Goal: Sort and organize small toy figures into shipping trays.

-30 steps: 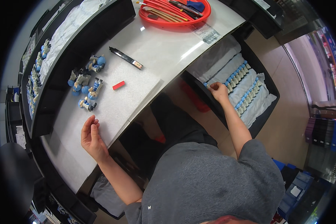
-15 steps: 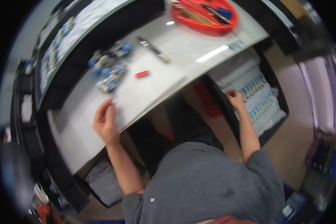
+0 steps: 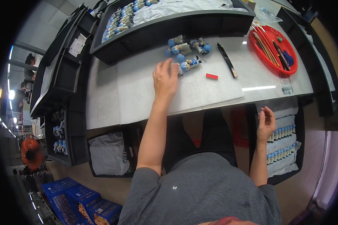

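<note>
Several small figurines (image 3: 182, 48) with round blue heads and pale bodies lie in a loose cluster on the white sheet covering the table. At the cluster's near left edge is my left hand (image 3: 164, 80), fingers a little apart. Its thumb and fingertips are at a blue-headed figurine (image 3: 180, 57) partly hidden by them; contact is hard to make out. My right hand (image 3: 266, 125) hovers over the low tray on the right, fingers loosely curled and apart, nothing visible in them. Rows of similar figurines (image 3: 281, 134) lie there on white wrapping.
A red block (image 3: 212, 76) and a dark slim tool (image 3: 227, 60) lie right of the cluster. Beyond them stands a red basin (image 3: 295, 67) with brushes. A black tray (image 3: 169, 24) of figurines borders the table's back. Blue crates (image 3: 69, 195) stand lower left.
My view has swung round and sharpened. My left hand has moved from bare sheet to the figurine cluster. My right hand has shifted off the tray's figurine rows toward its near-table end.
</note>
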Demonstrator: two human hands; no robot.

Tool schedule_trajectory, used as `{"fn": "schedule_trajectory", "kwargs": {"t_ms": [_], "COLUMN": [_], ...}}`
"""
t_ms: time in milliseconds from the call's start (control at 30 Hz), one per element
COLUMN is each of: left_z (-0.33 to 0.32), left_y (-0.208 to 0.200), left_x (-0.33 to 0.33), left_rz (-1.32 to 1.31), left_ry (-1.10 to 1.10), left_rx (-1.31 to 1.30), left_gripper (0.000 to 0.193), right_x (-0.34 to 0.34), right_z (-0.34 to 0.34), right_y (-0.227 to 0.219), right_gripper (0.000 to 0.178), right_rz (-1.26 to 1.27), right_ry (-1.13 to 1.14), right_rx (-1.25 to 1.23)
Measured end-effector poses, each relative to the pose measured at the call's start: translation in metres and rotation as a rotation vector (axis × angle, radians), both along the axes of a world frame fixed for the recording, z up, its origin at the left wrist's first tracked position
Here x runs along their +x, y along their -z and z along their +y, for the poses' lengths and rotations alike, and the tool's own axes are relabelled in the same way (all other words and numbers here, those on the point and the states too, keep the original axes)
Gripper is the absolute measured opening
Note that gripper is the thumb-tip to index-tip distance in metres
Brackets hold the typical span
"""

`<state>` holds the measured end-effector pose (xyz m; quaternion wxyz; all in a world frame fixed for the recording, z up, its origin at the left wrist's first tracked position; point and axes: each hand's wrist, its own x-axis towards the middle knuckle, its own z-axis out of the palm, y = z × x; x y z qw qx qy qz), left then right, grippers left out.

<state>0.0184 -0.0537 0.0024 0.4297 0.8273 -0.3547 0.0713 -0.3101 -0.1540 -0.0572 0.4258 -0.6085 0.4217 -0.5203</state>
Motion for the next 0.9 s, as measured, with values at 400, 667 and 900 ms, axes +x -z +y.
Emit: {"fn": "schedule_trajectory", "kwargs": {"t_ms": [400, 667, 900], "left_z": [0.036, 0.042, 0.044], "left_y": [-0.001, 0.002, 0.003], "left_x": [-0.018, -0.021, -0.019], "left_rz": [0.918, 0.989, 1.014], "left_ry": [0.409, 0.531, 0.531], "left_rx": [-0.613, -0.736, -0.666], "left_gripper": [0.023, 0.026, 0.024], "right_x": [0.143, 0.183, 0.179], "right_z": [0.041, 0.039, 0.042], "right_y": [-0.065, -0.073, -0.066], "right_gripper": [0.017, 0.047, 0.051], "right_rz": [-0.084, 0.053, 0.002], "right_ry": [-0.693, -1.071, -1.029], "right_rx": [-0.075, 0.223, 0.222]}}
